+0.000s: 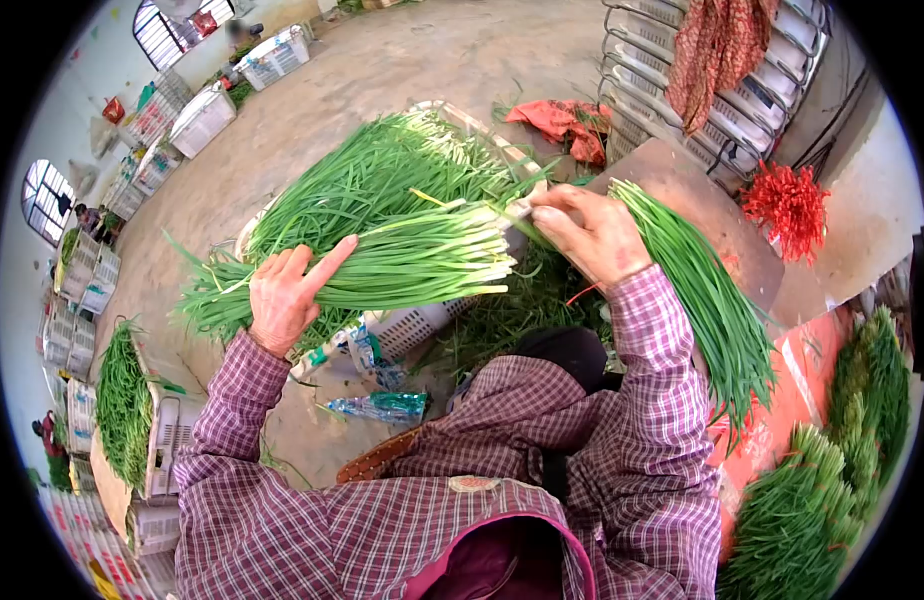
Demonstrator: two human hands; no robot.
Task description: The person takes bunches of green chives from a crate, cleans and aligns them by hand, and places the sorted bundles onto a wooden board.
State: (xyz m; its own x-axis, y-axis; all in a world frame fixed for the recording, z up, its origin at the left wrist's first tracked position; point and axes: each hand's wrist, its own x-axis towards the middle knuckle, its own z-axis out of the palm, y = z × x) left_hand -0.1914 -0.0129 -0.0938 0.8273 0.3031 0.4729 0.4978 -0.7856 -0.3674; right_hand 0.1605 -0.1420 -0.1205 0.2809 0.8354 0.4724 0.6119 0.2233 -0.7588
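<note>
My left hand (285, 292) is wrapped round the leafy part of a bunch of green chives (412, 262), its index finger stretched along the top. The bunch lies sideways, pale cut ends to the right. At those ends my right hand (594, 232) pinches a pale chive stem (522, 209) between thumb and fingers; how many stems it grips is hard to make out. Behind and below the held bunch, a large heap of loose chives (367, 175) fills a pale basket (427, 320). Right of my right hand, another bunch of chives (687, 290) lies on a brown board (757, 240).
Red ties (785, 210) lie on the board's right side. Tied chive bunches (797, 505) rest on red sheeting (807, 370) at lower right. White crates (637, 100) with red net bags (717, 60) stand behind. A chive-filled crate (162, 445) is at left; scraps litter the floor.
</note>
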